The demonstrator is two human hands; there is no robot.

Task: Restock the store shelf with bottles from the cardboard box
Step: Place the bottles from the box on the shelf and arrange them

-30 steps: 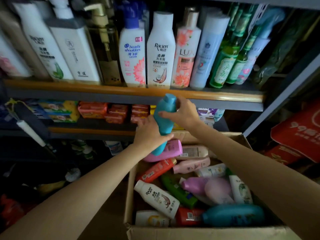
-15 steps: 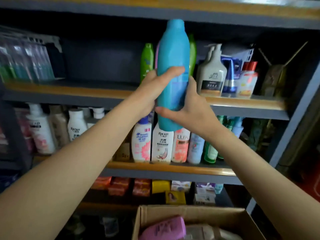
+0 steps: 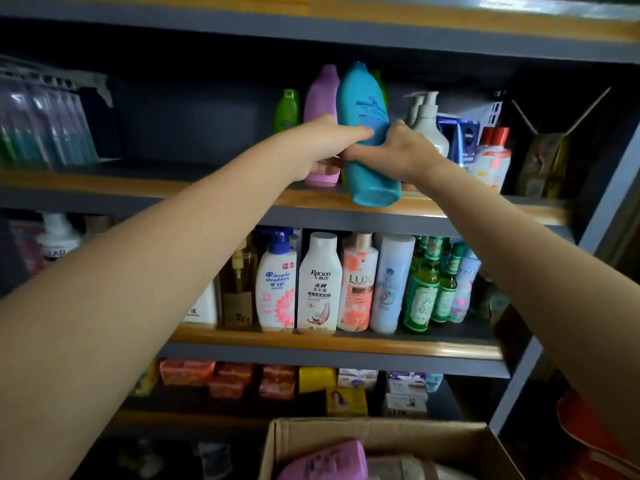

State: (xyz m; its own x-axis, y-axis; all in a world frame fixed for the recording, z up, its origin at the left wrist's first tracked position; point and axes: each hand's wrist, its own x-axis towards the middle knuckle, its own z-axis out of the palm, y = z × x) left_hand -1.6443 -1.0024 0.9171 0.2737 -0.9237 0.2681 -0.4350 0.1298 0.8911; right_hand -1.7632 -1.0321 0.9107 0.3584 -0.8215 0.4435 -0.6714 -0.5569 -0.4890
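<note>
Teal bottle (image 3: 367, 140) held mid-body between left hand (image 3: 323, 147) and right hand (image 3: 403, 148), tilted over shelf edge (image 3: 242, 194). Rigid, smooth plastic; probably full, moderately heavy, slippery. Best gripped at waist.

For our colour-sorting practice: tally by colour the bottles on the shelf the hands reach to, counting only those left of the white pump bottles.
Green bottles: 2
Purple bottle: 1
Teal bottle: 1
Total: 4

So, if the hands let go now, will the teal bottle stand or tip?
The teal bottle is tall, narrow and tilted, its base at the shelf edge, so it probably tips. Its smooth plastic looks slippery; both the left hand and right hand grip it.
</note>
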